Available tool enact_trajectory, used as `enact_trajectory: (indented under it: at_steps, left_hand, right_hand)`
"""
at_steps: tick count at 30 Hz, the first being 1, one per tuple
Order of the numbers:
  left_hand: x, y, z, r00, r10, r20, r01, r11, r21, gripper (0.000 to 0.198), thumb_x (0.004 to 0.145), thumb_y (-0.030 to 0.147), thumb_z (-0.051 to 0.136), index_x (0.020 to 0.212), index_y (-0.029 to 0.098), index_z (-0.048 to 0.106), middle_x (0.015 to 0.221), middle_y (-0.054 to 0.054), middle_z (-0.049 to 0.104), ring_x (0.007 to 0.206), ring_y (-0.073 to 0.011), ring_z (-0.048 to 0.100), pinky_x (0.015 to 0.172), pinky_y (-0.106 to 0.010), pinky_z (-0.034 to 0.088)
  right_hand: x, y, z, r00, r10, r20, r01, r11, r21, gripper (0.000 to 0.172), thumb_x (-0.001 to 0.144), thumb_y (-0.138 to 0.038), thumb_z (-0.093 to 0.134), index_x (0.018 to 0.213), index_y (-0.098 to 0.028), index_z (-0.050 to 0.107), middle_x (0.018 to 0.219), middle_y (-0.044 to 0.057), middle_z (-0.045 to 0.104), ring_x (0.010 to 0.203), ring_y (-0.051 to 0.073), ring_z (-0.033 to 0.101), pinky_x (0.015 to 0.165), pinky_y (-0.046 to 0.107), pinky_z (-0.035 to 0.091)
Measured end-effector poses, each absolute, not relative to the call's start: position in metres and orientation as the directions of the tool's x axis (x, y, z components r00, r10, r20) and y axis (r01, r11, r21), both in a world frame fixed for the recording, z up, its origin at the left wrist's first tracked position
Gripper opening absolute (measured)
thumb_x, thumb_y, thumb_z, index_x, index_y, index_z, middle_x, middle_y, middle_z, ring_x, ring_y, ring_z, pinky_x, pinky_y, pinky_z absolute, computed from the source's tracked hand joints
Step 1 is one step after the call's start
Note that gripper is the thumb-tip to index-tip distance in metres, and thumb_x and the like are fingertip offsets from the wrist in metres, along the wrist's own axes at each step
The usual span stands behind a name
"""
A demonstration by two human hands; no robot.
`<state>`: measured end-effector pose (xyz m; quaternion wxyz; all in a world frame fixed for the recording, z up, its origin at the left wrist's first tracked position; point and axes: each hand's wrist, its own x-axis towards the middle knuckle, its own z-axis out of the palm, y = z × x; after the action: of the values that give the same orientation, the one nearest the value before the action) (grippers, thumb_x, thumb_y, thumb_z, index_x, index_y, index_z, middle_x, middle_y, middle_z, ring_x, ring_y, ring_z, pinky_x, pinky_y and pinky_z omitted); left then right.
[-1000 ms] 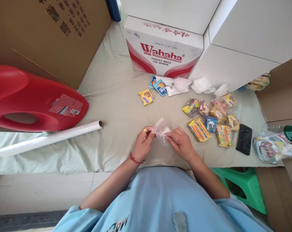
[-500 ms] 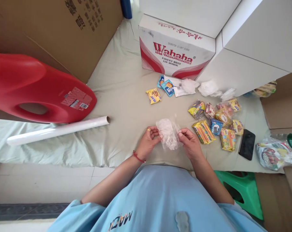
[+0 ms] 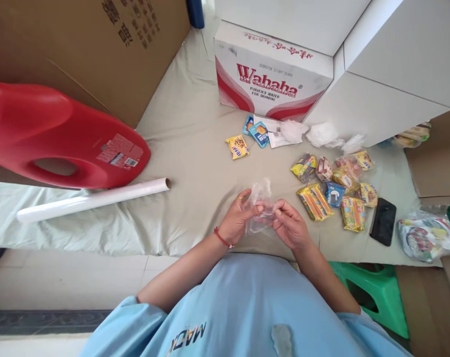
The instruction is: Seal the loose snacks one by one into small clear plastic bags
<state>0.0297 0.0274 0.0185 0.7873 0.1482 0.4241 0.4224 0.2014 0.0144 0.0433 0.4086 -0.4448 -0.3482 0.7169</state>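
Note:
A clear, crumpled plastic bag (image 3: 261,191) is stretched between both hands near the front edge of the cloth-covered surface (image 3: 195,153). My left hand (image 3: 240,217), with a ring and a red bracelet, is closed on the bag's left side, thumb on top. At the bag's right side, my right hand (image 3: 291,223) pinches the plastic between thumb and fingers. Beyond them lies a yellow snack packet (image 3: 237,147), with blue packets (image 3: 260,134) beside it. Several snack packets (image 3: 314,202) sit in a group to the right of my right hand.
A white Wahaha box (image 3: 271,82) stands at the back, near crumpled white plastic (image 3: 321,134). On the left are a red jug (image 3: 72,134), a white roll (image 3: 94,199) and a large cardboard box (image 3: 98,54). A black phone (image 3: 383,221) and a green stool (image 3: 381,292) are on the right.
The bag has gone from a bunched, whitish bundle to a thinner, more see-through shape. My left hand has moved right, closer to my right hand, which has shifted slightly down.

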Motion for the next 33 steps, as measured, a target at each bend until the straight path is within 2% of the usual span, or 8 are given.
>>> enact_trajectory:
  at_steps: [4, 7, 11, 16, 19, 21, 27, 33]
  left_hand:
    - [0.017, 0.036, 0.012, 0.217, 0.802, -0.557, -0.546, 0.573, 0.611, 0.078, 0.055, 0.016, 0.096, 0.126, 0.023, 0.063, 0.103, -0.001, 0.07, 0.089, -0.0146, 0.067, 0.081, -0.027, 0.052]
    - [0.005, 0.038, 0.013, 0.193, 0.807, -0.557, -0.532, 0.564, 0.632, 0.069, 0.055, 0.016, 0.095, 0.118, 0.023, 0.069, 0.089, 0.004, 0.068, 0.077, -0.0107, 0.063, 0.072, -0.023, 0.049]
    - [-0.009, 0.039, 0.018, 0.259, 0.747, -0.612, -0.495, 0.647, 0.58, 0.059, 0.056, 0.019, 0.096, 0.111, 0.018, 0.075, 0.074, 0.004, 0.066, 0.064, -0.0103, 0.06, 0.063, -0.023, 0.047]
    - [-0.018, 0.039, 0.018, 0.254, 0.768, -0.588, -0.49, 0.626, 0.606, 0.031, 0.061, 0.022, 0.095, 0.081, 0.016, 0.072, 0.072, 0.0, 0.07, 0.064, -0.0126, 0.064, 0.065, -0.026, 0.051]
    - [-0.023, 0.04, 0.018, 0.239, 0.814, -0.529, -0.528, 0.566, 0.633, 0.033, 0.063, 0.023, 0.093, 0.087, 0.018, 0.071, 0.092, -0.005, 0.075, 0.085, -0.0202, 0.072, 0.076, -0.033, 0.058]
    - [-0.028, 0.04, 0.02, 0.237, 0.817, -0.525, -0.531, 0.562, 0.635, 0.037, 0.062, 0.022, 0.094, 0.088, 0.018, 0.069, 0.096, -0.005, 0.075, 0.09, -0.0224, 0.074, 0.077, -0.033, 0.06]
    - [-0.048, 0.04, 0.021, 0.189, 0.802, -0.567, -0.413, 0.588, 0.695, 0.046, 0.06, 0.023, 0.096, 0.074, 0.019, 0.052, 0.071, 0.005, 0.06, 0.059, -0.0087, 0.062, 0.05, -0.018, 0.045]
    - [-0.074, 0.033, 0.009, -0.108, 0.824, -0.556, -0.265, 0.515, 0.815, 0.055, 0.054, 0.028, 0.096, 0.094, 0.018, 0.058, 0.083, 0.004, 0.062, 0.064, -0.0088, 0.058, 0.058, -0.021, 0.047]
  right_hand:
    - [0.222, 0.017, 0.038, -0.133, 0.936, -0.325, -0.327, -0.351, -0.877, 0.034, 0.085, -0.052, 0.075, 0.087, -0.027, 0.052, 0.113, 0.005, 0.075, 0.104, 0.026, 0.073, 0.085, 0.048, 0.062]
    - [0.239, 0.019, 0.033, -0.024, 0.94, -0.341, -0.31, -0.331, -0.891, 0.034, 0.084, -0.052, 0.076, 0.09, -0.028, 0.052, 0.113, 0.003, 0.075, 0.098, 0.024, 0.074, 0.081, 0.045, 0.063]
    - [0.251, 0.02, 0.025, 0.096, 0.924, -0.37, -0.296, -0.328, -0.897, 0.039, 0.078, -0.053, 0.081, 0.09, -0.028, 0.053, 0.099, 0.0, 0.075, 0.077, 0.019, 0.071, 0.065, 0.035, 0.063]
    - [0.255, 0.023, 0.018, 0.151, 0.898, -0.414, -0.29, -0.36, -0.887, 0.044, 0.075, -0.056, 0.083, 0.092, -0.027, 0.054, 0.093, -0.001, 0.075, 0.068, 0.016, 0.071, 0.051, 0.026, 0.058]
    - [0.258, 0.025, 0.015, 0.188, 0.895, -0.405, -0.293, -0.343, -0.892, 0.046, 0.074, -0.057, 0.084, 0.093, -0.027, 0.054, 0.089, -0.002, 0.075, 0.066, 0.015, 0.07, 0.048, 0.023, 0.056]
    - [0.262, 0.026, 0.014, 0.22, 0.891, -0.396, -0.303, -0.324, -0.896, 0.046, 0.073, -0.056, 0.085, 0.092, -0.026, 0.055, 0.086, -0.002, 0.075, 0.061, 0.012, 0.068, 0.046, 0.021, 0.055]
    - [0.27, 0.031, 0.012, 0.306, 0.868, -0.39, -0.304, -0.299, -0.904, 0.049, 0.067, -0.055, 0.089, 0.088, -0.024, 0.058, 0.08, -0.002, 0.073, 0.052, 0.009, 0.061, 0.039, 0.016, 0.047]
    - [0.268, 0.032, 0.007, 0.324, 0.859, -0.395, -0.256, -0.323, -0.911, 0.048, 0.067, -0.056, 0.088, 0.088, -0.023, 0.061, 0.079, -0.002, 0.072, 0.052, 0.01, 0.061, 0.039, 0.018, 0.047]
